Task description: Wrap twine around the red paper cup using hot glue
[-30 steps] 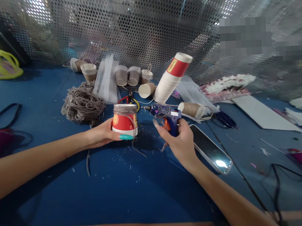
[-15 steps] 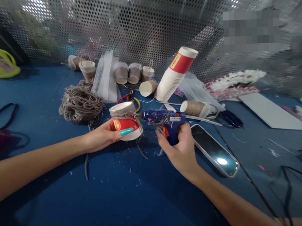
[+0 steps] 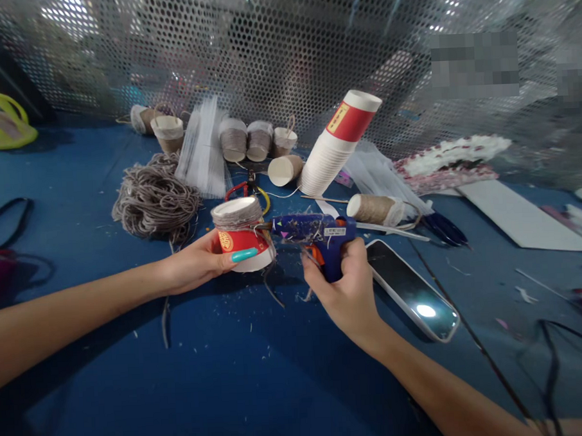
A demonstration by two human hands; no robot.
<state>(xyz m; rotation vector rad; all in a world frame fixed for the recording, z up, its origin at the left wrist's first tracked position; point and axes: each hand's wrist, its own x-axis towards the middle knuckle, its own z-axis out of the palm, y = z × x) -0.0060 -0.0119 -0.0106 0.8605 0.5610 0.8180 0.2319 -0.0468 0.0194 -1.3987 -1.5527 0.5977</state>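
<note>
My left hand (image 3: 196,264) is closed around a red and white paper cup (image 3: 241,239), tilted with its flat white base upward. Grey cord (image 3: 237,212) is wound round the cup's upper part, and a loose end hangs below it. In my right hand (image 3: 349,292) is a blue hot glue gun (image 3: 315,233) with an orange trigger. Its nozzle points left and is at the cup's right side, just below the wound cord; I cannot tell whether it touches. Behind my left hand lies a tangled bundle of grey cord (image 3: 155,197).
A leaning stack of paper cups (image 3: 334,152) stands behind the glue gun, near several cord-wrapped cups (image 3: 233,140). Scissors (image 3: 264,200) lie behind the held cup. A phone (image 3: 412,290) rests right of my right hand. A perforated metal panel (image 3: 274,58) bounds the blue table's back.
The glue gun in my right hand has shifted slightly left, its nozzle closer along the cup's side. My left hand and the cup have barely moved.
</note>
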